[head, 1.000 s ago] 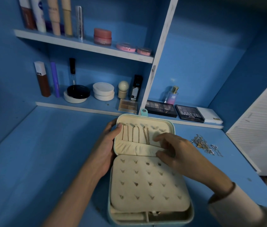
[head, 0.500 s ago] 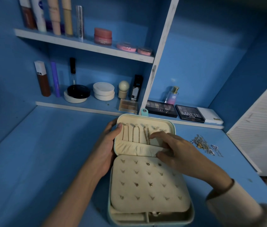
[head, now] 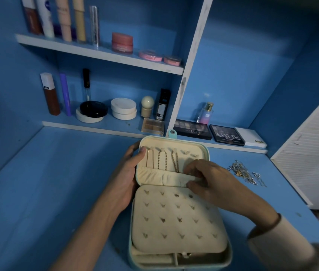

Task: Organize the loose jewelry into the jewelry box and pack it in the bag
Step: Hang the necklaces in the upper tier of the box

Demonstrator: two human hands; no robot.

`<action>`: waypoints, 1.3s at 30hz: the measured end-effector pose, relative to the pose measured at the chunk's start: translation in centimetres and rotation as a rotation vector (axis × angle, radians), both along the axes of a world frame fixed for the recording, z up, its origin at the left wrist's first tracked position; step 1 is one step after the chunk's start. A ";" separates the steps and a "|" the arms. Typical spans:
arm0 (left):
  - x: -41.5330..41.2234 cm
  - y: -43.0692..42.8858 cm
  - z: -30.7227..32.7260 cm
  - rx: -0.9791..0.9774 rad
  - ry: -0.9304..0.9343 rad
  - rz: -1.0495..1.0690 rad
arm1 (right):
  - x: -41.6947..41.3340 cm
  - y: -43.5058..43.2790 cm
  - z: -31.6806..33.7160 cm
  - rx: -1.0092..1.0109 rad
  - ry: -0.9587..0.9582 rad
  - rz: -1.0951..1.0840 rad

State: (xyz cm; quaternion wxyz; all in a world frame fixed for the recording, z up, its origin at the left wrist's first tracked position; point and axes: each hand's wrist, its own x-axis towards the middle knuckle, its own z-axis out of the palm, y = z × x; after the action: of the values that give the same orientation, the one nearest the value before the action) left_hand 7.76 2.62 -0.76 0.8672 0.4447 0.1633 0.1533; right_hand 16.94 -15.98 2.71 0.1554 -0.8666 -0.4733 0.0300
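Three chains hang in the lid of the jewelry box. Its pocket is now pinched by the right hand, just dropped lower; the left hand grips the lid. Loose jewelry remains.

A black palette on the low shelf, right of the white divider, carried "MATTE" in large pale capitals, with a smaller line beneath too fine to read. Between it and the divider, a second dark palette bore "NUDES", only partly legible. Behind that one, a perfume bottle showed "SB". Far left of the divider, a white tube on the upper shelf had a round blue mark whose lettering could not be read.
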 end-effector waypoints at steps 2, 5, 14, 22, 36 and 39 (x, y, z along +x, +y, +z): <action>0.0 0.0 0.0 -0.001 -0.007 0.000 | 0.0 0.2 0.0 -0.018 0.008 0.007; 0.1 0.0 -0.1 0.004 -0.015 0.002 | 0.2 0.3 0.2 -0.063 0.043 0.014; 0.1 0.0 -0.1 0.020 -0.014 0.000 | 0.2 0.2 0.6 -0.103 0.062 0.027; 0.1 0.1 -0.2 0.026 -0.013 0.004 | 0.1 0.3 0.9 -0.118 0.060 0.055; 0.1 0.0 -0.2 0.019 -0.027 0.000 | 0.1 0.4 0.7 -0.112 0.045 0.081; 0.1 0.0 -0.2 0.021 -0.022 0.001 | -0.1 0.4 0.8 -0.118 0.057 0.075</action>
State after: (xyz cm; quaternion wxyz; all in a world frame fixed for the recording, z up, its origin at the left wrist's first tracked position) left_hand 7.86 2.66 -0.96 0.8641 0.4522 0.1522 0.1601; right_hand 16.88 -15.58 3.55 0.1160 -0.8546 -0.4984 0.0882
